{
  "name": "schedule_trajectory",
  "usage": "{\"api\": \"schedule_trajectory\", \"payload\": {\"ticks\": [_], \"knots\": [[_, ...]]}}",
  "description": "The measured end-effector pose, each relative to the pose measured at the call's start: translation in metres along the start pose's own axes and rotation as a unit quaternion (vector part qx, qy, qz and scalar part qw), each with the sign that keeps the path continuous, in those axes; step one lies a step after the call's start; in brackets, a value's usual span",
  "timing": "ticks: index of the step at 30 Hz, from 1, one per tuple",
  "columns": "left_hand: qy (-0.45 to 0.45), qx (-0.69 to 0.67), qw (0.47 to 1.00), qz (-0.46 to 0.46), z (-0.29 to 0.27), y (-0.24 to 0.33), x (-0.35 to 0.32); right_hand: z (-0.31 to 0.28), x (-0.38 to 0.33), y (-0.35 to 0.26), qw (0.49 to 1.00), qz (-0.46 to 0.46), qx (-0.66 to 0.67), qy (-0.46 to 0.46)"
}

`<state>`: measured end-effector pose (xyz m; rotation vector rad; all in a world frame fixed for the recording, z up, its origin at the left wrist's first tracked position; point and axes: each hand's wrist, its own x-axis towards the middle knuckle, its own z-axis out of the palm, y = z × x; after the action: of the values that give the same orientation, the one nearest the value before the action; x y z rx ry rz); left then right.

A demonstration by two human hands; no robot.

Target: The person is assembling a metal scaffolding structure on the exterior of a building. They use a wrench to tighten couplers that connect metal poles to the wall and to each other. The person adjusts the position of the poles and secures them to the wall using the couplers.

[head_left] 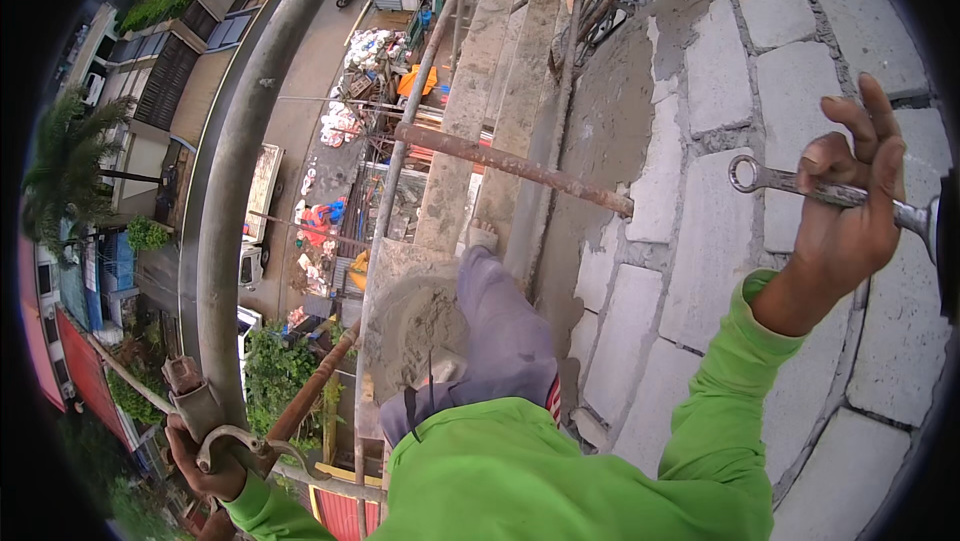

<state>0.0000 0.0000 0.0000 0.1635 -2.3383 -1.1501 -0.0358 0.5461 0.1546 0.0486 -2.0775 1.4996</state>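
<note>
- Far left, a feathery palm tree (65, 166) bushes out beside the roofs below.
- Here's the left hand (205, 461), low in view, fingers curled closed on a dull metal clamp (200, 411); some fingertips are hidden. A smooth, hooked arm of the clamp curves out in front of the knuckles.
- Just above it rises a thick, round grey pipe (235, 241), bowed by the lens, its surface scuffed and spotted.
- Next along, a rusty brown tube (310, 381) slants up from the clamp area, rough and flaking.
- Now a wet-looking heap of grey mortar (415, 331), lumpy and spread in a rounded patch, beside the person's purple-grey trousers (505, 326).
- Beyond it run long, flat planks (455, 186), crusted with dried cement; a bare foot (482, 234) rests there.
- Across the middle goes a reddish, pitted tube (510, 166), its end at the wall.
- To the right stands the wall of pale, grainy rectangular blocks (690, 201), with rough joints and smeared render.
- And far right, the steel wrench (785, 179), shiny and ring-ended, sits before the blocks, its shaft pinched in the right hand (850, 226), two fingers lifted clear.
</note>
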Motion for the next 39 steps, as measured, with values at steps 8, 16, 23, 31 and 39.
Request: {"api": "schedule_trajectory", "payload": {"ticks": [8,16,23,31,39], "knots": [[0.19,-0.229,0.907,-0.299,-0.01,0.001,-0.004,-0.004,0.161,0.103,0.991,-0.072,0.116,0.009],[0.266,-0.266,0.863,-0.338,0.0,-0.017,0.008,-0.041,0.251,0.017,0.934,-0.329,0.087,-0.111],[0.193,-0.284,0.895,-0.284,-0.043,-0.086,-0.014,-0.051,0.286,-0.019,0.904,-0.389,0.098,-0.147],[0.305,-0.278,0.859,-0.305,0.039,-0.023,0.03,-0.073,0.301,-0.034,0.882,-0.431,0.106,-0.162],[0.33,-0.328,0.85,-0.247,0.05,-0.022,0.019,-0.063,0.344,-0.035,0.868,-0.405,0.176,-0.225]]}}
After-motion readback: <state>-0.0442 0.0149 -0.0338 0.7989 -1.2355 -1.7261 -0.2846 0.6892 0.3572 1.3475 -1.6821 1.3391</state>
